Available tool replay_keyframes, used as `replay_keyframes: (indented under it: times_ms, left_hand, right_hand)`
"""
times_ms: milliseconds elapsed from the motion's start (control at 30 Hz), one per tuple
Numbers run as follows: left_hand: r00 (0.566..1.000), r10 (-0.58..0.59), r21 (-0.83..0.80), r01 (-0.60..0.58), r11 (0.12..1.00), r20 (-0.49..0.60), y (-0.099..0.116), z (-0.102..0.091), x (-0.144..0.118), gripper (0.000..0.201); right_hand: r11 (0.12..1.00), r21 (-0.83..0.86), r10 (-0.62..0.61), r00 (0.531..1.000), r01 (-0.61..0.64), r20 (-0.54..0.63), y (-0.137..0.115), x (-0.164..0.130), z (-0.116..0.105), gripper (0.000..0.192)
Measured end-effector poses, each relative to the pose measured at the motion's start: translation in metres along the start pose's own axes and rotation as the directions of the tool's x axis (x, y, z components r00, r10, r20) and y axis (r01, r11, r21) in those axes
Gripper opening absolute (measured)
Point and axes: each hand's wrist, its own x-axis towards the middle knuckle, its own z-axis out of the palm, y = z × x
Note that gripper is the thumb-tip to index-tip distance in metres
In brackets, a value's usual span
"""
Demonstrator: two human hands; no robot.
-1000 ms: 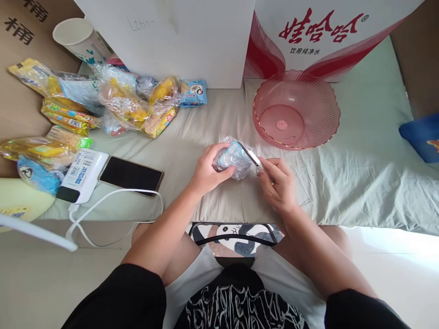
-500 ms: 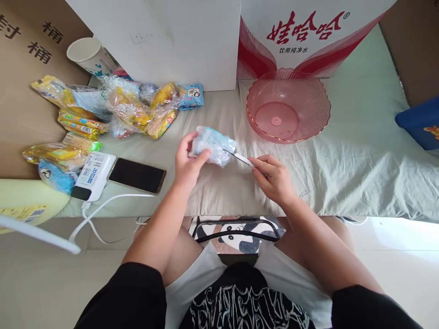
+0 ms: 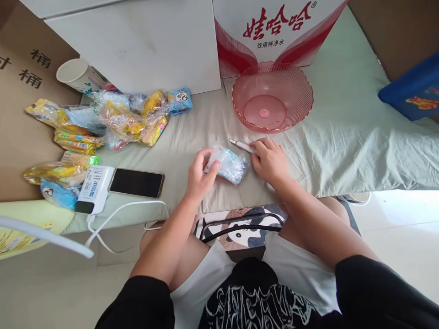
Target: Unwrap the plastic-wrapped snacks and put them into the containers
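My left hand [image 3: 198,176] grips a small snack packet [image 3: 227,163] in clear and blue wrapping, low over the pale green sheet [image 3: 343,141]. My right hand [image 3: 269,160] rests on the sheet just right of the packet, fingers on the handle end of a small silver blade tool [image 3: 240,145] that lies flat, pointing left. A pink ribbed plastic bowl [image 3: 272,97] stands empty just beyond my right hand.
A heap of wrapped snacks [image 3: 130,119] lies at the left, with more packets [image 3: 58,176] nearer. A black phone [image 3: 136,183] and white power bank [image 3: 94,189] with cable sit left of my hands. Paper cup [image 3: 73,75], white box [image 3: 137,45], red-and-white carton [image 3: 274,32] behind; blue object [image 3: 411,91] right.
The blade has come away from the packet and now lies on the sheet under my right hand. My left hand has lowered the packet toward the sheet. The camera has tilted.
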Motion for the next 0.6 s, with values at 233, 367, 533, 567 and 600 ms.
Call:
replay_keyframes:
  times_ms: [233,367,533,567,600]
  left_hand:
    - [0.984,0.029,-0.111,-0.049,0.993,-0.175,-0.006,-0.011,0.011,0.064]
    - [0.994,0.054,-0.05,-0.059,0.997,-0.094,-0.002,-0.013,0.016,0.064]
    - [0.972,-0.088,-0.127,0.061,0.99,-0.219,-0.015,-0.027,0.026,0.031]
    - [0.968,-0.109,-0.138,0.079,0.987,-0.225,-0.019,-0.03,0.026,0.031]
    - [0.968,-0.122,-0.131,0.095,0.987,-0.221,-0.022,-0.034,0.026,0.032]
  right_hand:
    - [0.911,0.356,-0.25,0.966,0.209,0.072,-0.007,-0.003,-0.012,0.045]
    - [0.89,0.393,-0.299,0.947,0.232,0.119,-0.014,-0.006,-0.012,0.048]
    - [0.935,0.316,-0.159,0.987,0.159,-0.027,-0.003,0.0,-0.021,0.019]
    - [0.946,0.303,-0.107,0.993,0.119,-0.054,0.003,0.001,-0.023,0.015]
    - [0.954,0.292,-0.048,0.996,0.068,-0.077,0.009,0.002,-0.026,0.013]
